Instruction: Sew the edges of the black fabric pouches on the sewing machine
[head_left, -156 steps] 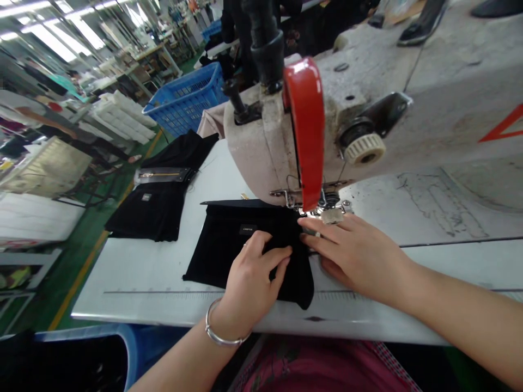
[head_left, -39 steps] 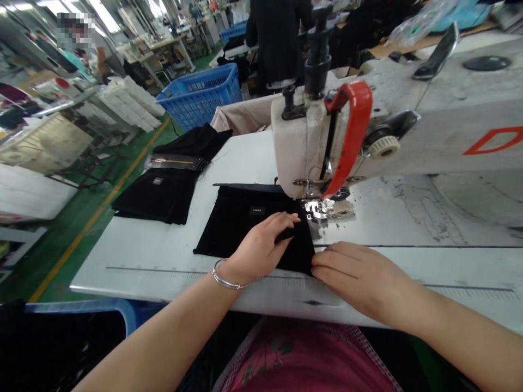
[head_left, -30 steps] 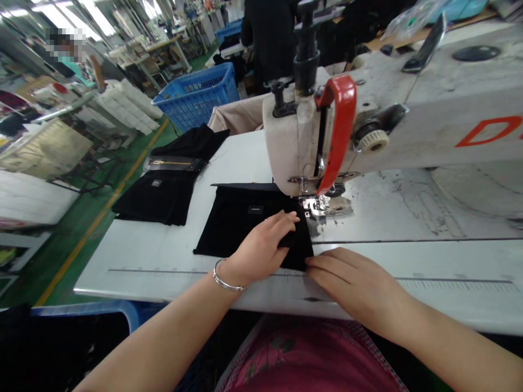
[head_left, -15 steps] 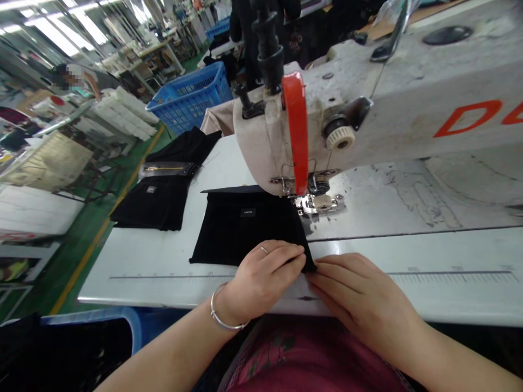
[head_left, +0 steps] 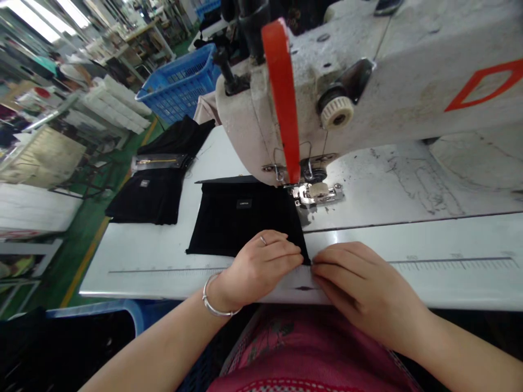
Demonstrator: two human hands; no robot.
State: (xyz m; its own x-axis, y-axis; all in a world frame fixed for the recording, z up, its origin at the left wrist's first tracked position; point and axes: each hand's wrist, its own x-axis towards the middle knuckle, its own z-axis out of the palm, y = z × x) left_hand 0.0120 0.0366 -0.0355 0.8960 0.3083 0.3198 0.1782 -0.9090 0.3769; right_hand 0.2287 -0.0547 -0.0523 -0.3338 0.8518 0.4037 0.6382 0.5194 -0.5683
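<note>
A black fabric piece [head_left: 220,223] with a small label lies flat on the white sewing table [head_left: 139,250]. Its upper right edge reaches the presser foot [head_left: 314,191] of the sewing machine [head_left: 249,120]. My left hand [head_left: 261,267], wearing a ring and a bracelet, rests on the fabric's lower right part with its fingers together. At the lower right corner, my right hand [head_left: 355,283] has its fingers pressed together against the fabric edge; its fingertips are partly hidden.
A stack of black pieces [head_left: 151,196] with a zipper lies at the table's left. Behind it stands a blue basket [head_left: 180,81]. Below the table's left edge is a blue bin [head_left: 141,316] holding dark fabric. Farther back a person is partly visible.
The view has shifted, with the machine appearing closer. Both hands and the black fabric keep nearly the same places relative to each other and to the presser foot.
</note>
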